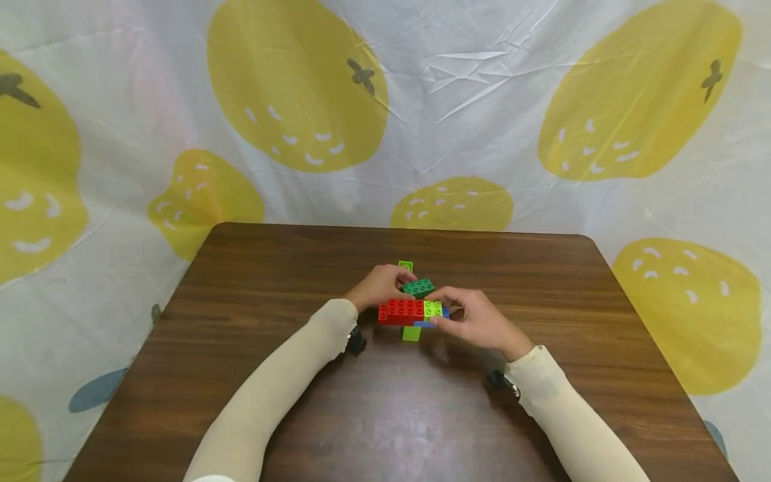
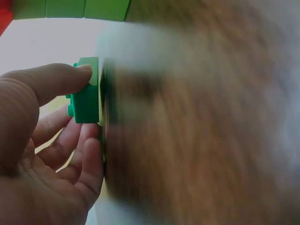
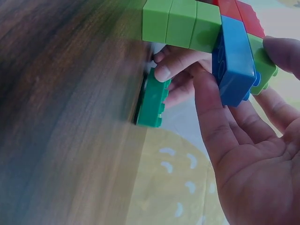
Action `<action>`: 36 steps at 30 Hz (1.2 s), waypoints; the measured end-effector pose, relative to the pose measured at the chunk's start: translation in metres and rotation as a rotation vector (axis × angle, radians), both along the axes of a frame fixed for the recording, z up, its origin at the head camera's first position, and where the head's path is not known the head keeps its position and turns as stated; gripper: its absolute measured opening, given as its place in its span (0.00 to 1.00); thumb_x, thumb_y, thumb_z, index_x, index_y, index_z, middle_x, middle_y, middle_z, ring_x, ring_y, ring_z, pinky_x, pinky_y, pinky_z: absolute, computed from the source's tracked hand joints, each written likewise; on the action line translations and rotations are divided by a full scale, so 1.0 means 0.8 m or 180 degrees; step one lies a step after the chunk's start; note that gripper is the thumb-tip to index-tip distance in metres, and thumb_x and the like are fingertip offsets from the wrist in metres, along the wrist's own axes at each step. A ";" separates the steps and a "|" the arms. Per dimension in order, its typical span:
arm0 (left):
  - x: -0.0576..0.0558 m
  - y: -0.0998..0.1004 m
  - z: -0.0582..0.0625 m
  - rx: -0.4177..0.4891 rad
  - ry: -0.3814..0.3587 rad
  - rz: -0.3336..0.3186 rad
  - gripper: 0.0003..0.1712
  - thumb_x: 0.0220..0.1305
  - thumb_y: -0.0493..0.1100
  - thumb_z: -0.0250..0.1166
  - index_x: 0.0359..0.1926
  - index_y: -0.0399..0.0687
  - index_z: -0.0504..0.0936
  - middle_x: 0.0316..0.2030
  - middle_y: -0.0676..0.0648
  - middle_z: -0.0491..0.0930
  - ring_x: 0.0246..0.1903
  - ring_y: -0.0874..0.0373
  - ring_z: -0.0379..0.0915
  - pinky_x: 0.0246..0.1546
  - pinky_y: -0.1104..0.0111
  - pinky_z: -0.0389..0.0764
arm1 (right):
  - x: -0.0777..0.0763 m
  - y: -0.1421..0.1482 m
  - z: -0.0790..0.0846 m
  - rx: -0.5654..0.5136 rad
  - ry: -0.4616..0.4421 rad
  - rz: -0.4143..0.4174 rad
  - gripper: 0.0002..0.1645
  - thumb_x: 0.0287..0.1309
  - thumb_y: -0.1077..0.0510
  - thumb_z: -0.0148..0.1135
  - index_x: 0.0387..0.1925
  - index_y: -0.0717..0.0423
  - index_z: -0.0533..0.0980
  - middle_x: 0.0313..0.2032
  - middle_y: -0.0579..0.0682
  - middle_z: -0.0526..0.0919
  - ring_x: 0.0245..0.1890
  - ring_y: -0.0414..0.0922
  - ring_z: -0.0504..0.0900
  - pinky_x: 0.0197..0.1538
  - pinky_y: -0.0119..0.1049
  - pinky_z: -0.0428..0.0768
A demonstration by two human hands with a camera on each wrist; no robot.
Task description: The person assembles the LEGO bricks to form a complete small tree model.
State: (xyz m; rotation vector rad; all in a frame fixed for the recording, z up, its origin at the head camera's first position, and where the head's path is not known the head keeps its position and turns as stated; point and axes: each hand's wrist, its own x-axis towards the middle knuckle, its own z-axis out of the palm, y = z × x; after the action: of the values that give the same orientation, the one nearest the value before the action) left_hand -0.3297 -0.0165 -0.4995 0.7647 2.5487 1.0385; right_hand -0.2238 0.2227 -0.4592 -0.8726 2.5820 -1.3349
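My left hand point(image 1: 382, 286) pinches a dark green toy building brick point(image 1: 418, 288) at one end. In the left wrist view, the thumb lies on the green brick point(image 2: 86, 101), which is close to the tabletop. Nearer my body, my right hand point(image 1: 476, 318) grips the right end of a joined brick structure. That structure has red bricks point(image 1: 405, 309), a lime brick point(image 1: 432, 308) and a blue brick point(image 3: 236, 61) along its top. Lime bricks point(image 3: 182, 23) form a leg below it. In the right wrist view, the right thumb touches the upper lime brick point(image 3: 260, 61).
Another lime brick point(image 1: 406, 266) shows just behind the left hand; whether it joins the structure, I cannot tell. Everything is on a brown wooden table point(image 1: 385, 415). Behind the table hangs a white curtain point(image 1: 458, 87) with yellow fruit shapes.
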 end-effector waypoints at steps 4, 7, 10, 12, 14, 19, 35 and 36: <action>0.001 -0.008 0.003 0.0050 -0.0023 0.0081 0.24 0.66 0.44 0.76 0.62 0.45 0.86 0.56 0.44 0.88 0.52 0.51 0.84 0.58 0.59 0.84 | 0.000 0.000 0.000 0.0008 0.0003 -0.0001 0.19 0.65 0.58 0.74 0.57 0.49 0.83 0.45 0.46 0.90 0.45 0.45 0.88 0.46 0.43 0.89; 0.003 -0.013 0.006 0.0050 -0.0018 0.0115 0.24 0.66 0.44 0.76 0.62 0.47 0.85 0.56 0.45 0.87 0.52 0.51 0.83 0.58 0.58 0.84 | -0.001 0.000 -0.001 0.0035 0.0003 -0.0007 0.19 0.65 0.57 0.74 0.57 0.50 0.82 0.44 0.46 0.89 0.44 0.45 0.88 0.46 0.43 0.89; 0.006 -0.018 0.012 0.0059 0.0000 0.0137 0.25 0.66 0.45 0.76 0.63 0.48 0.85 0.56 0.45 0.87 0.52 0.52 0.82 0.58 0.58 0.84 | -0.002 0.000 -0.001 0.0060 0.0015 -0.0015 0.19 0.65 0.58 0.73 0.56 0.50 0.82 0.44 0.46 0.89 0.44 0.44 0.88 0.46 0.43 0.89; 0.009 -0.020 0.018 0.0086 0.0020 0.0141 0.25 0.66 0.45 0.76 0.63 0.48 0.85 0.55 0.45 0.87 0.51 0.52 0.82 0.57 0.57 0.84 | -0.002 0.000 -0.001 0.0066 0.0031 -0.0024 0.19 0.65 0.58 0.74 0.56 0.50 0.82 0.44 0.46 0.89 0.44 0.43 0.88 0.47 0.43 0.89; 0.012 -0.022 0.024 0.0115 0.0048 0.0132 0.26 0.66 0.45 0.76 0.63 0.48 0.85 0.55 0.46 0.87 0.50 0.52 0.82 0.57 0.57 0.84 | -0.002 0.000 -0.001 0.0067 0.0033 -0.0025 0.19 0.65 0.57 0.74 0.57 0.50 0.82 0.44 0.46 0.89 0.44 0.43 0.88 0.47 0.44 0.89; 0.019 -0.029 0.034 0.0172 0.0085 0.0116 0.26 0.66 0.45 0.76 0.64 0.48 0.85 0.57 0.46 0.86 0.51 0.52 0.83 0.58 0.57 0.84 | -0.002 0.001 -0.001 0.0052 -0.0002 -0.0014 0.19 0.65 0.57 0.74 0.57 0.49 0.82 0.44 0.47 0.89 0.43 0.43 0.88 0.47 0.42 0.89; 0.049 -0.051 0.071 0.0427 0.0161 0.0091 0.23 0.66 0.44 0.75 0.61 0.49 0.85 0.53 0.49 0.84 0.48 0.52 0.80 0.48 0.63 0.85 | 0.000 0.000 0.000 0.0047 -0.0008 -0.0006 0.19 0.66 0.56 0.74 0.57 0.49 0.82 0.44 0.46 0.89 0.43 0.43 0.88 0.47 0.44 0.89; 0.051 -0.052 0.073 0.0446 0.0178 0.0070 0.23 0.66 0.44 0.75 0.61 0.49 0.85 0.53 0.49 0.84 0.47 0.51 0.81 0.47 0.64 0.85 | 0.000 0.000 -0.001 0.0045 -0.0004 -0.0003 0.19 0.66 0.56 0.74 0.57 0.49 0.82 0.44 0.46 0.89 0.43 0.43 0.88 0.47 0.44 0.89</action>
State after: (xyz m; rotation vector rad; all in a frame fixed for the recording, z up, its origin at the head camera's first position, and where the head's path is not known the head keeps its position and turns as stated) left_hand -0.2889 -0.0579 -0.4411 0.8140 2.5573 1.2300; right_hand -0.2236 0.2229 -0.4596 -0.8682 2.5880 -1.3153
